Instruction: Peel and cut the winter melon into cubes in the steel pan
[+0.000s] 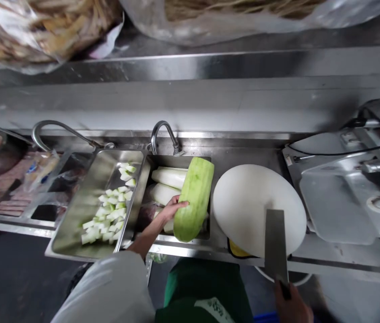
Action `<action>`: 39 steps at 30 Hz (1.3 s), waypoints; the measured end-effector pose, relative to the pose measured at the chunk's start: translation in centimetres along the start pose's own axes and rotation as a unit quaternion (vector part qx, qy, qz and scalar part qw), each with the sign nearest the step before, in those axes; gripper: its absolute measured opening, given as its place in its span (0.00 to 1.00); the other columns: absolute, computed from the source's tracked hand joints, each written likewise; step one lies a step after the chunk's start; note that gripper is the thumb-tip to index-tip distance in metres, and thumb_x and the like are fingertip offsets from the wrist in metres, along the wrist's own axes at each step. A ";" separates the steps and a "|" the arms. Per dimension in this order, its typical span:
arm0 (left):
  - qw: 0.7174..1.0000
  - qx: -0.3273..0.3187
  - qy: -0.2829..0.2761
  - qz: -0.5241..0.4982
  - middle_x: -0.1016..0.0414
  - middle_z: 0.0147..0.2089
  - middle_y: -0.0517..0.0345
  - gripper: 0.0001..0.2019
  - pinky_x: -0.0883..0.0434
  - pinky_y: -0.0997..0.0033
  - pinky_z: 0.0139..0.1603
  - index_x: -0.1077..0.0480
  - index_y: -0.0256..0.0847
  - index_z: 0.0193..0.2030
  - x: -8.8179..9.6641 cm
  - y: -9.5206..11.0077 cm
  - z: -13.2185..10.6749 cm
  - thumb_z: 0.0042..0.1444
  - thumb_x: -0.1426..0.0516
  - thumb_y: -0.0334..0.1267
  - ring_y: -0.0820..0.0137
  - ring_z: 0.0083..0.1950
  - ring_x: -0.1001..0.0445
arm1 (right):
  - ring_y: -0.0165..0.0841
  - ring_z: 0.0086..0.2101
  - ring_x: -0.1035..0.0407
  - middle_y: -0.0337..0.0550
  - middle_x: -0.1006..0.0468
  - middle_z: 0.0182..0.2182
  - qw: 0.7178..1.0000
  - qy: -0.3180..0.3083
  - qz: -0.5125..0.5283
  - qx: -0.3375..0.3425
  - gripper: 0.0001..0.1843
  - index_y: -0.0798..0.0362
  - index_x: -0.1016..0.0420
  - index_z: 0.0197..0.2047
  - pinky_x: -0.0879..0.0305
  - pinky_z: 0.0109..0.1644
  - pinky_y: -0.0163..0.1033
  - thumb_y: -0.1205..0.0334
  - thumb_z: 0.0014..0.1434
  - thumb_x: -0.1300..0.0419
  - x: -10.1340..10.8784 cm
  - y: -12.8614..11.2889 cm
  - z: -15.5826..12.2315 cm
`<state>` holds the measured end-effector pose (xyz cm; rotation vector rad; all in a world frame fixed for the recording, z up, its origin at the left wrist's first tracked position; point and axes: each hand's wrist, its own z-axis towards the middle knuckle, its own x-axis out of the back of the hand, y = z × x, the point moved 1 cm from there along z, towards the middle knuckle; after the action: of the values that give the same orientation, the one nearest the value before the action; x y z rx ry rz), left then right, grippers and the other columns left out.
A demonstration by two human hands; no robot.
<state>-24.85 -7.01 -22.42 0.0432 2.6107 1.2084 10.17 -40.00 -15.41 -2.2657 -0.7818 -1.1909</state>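
Observation:
My left hand (pixel 173 207) grips the side of a long, pale green peeled winter melon (pixel 195 197), held tilted above the sink. In my right hand (pixel 293 305) is the dark handle of a cleaver (pixel 276 242), its broad blade pointing away from me over the near edge of a round white cutting board (pixel 244 193). Long whitish peeled pieces (pixel 166 193) lie in the sink (pixel 145 179), partly hidden by the melon and my hand. Left of the sink, a steel tray (pixel 75 215) contains many white chunks with green edges (pixel 109 215).
Curved faucets (pixel 159 130) rise behind the sink and tray. A slicing machine (pixel 345 193) with a cable stands at the right. Sliced meat (pixel 15 193) and plastic bags lie far left. Overhead, a metal shelf (pixel 190 67) carries large filled bags (pixel 51 31).

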 end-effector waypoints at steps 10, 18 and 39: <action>0.974 -0.022 0.055 -0.218 0.18 0.34 0.55 0.29 0.21 0.59 0.50 0.30 0.40 0.34 -22.2 -6.6 -2.7 0.31 0.21 0.50 0.62 0.39 0.17 | 0.43 0.37 0.21 0.54 0.16 0.34 0.985 0.038 -0.092 0.144 0.14 0.57 0.25 0.45 0.41 0.38 0.40 0.60 0.73 0.50 7.7 2.6 13.0; 0.964 -0.128 0.144 0.183 0.22 0.26 0.53 0.24 0.26 0.66 0.34 0.22 0.39 0.34 -25.4 -12.3 -4.5 0.48 0.31 0.61 0.63 0.29 0.22 | 0.44 0.40 0.20 0.55 0.16 0.37 0.971 -0.026 -0.130 0.197 0.14 0.56 0.26 0.48 0.40 0.39 0.40 0.61 0.74 0.51 9.7 5.3 16.7; 0.729 -0.388 0.118 0.551 0.26 0.47 0.46 0.09 0.39 0.55 0.54 0.22 0.41 0.43 -26.2 -2.7 7.8 0.68 0.45 0.37 0.56 0.53 0.37 | 0.42 0.42 0.19 0.59 0.16 0.39 0.904 -0.062 -0.189 0.378 0.17 0.64 0.34 0.61 0.36 0.40 0.39 0.70 0.75 0.56 14.5 -9.2 19.9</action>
<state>2.62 -6.58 -23.40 1.5102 1.8637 2.7019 22.37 -16.89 -12.30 -1.5807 -1.4811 -0.6921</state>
